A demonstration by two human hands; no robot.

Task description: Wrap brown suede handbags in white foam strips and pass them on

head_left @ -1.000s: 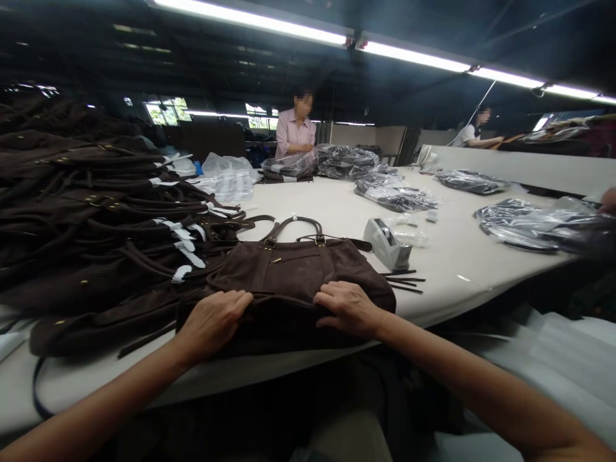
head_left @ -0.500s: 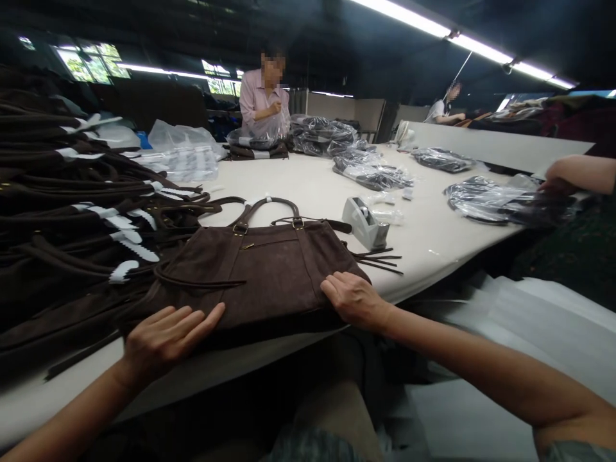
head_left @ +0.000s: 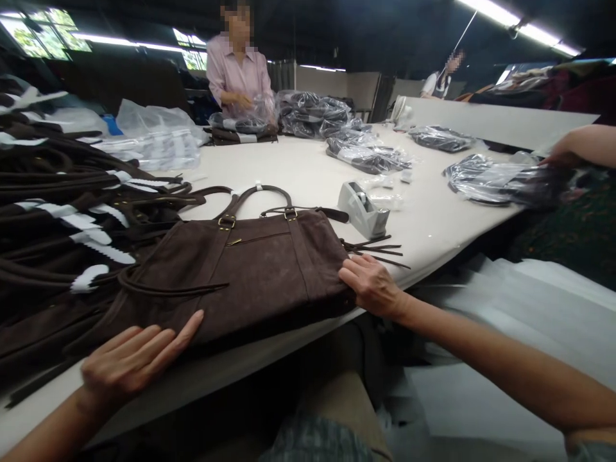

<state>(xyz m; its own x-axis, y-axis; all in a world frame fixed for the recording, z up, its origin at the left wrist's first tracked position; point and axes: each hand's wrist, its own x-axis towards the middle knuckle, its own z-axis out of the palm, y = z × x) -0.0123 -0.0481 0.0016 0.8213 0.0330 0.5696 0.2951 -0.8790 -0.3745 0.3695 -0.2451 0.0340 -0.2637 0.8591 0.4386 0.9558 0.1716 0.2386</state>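
Note:
A dark brown handbag lies on the white table near its front edge, its two handles pointing away from me. My left hand grips the bag's lower left edge, fingers on top and the thumb hidden. At the lower right corner, my right hand is closed on the bag, fingers curled over its edge. A loose brown strap rests across the bag's left part. Brown tassel strips stick out on the right, just below a grey tape dispenser.
Brown bags with white wrapped handles are piled at left. Clear plastic bags lie behind them. Plastic-wrapped items lie across the table. One person stands opposite; another person's hand touches a wrapped item at right.
The view has shifted. My hands are farther apart along the bag, the left one lower and to the left, the right one slightly to the right. The person opposite has lowered a hand.

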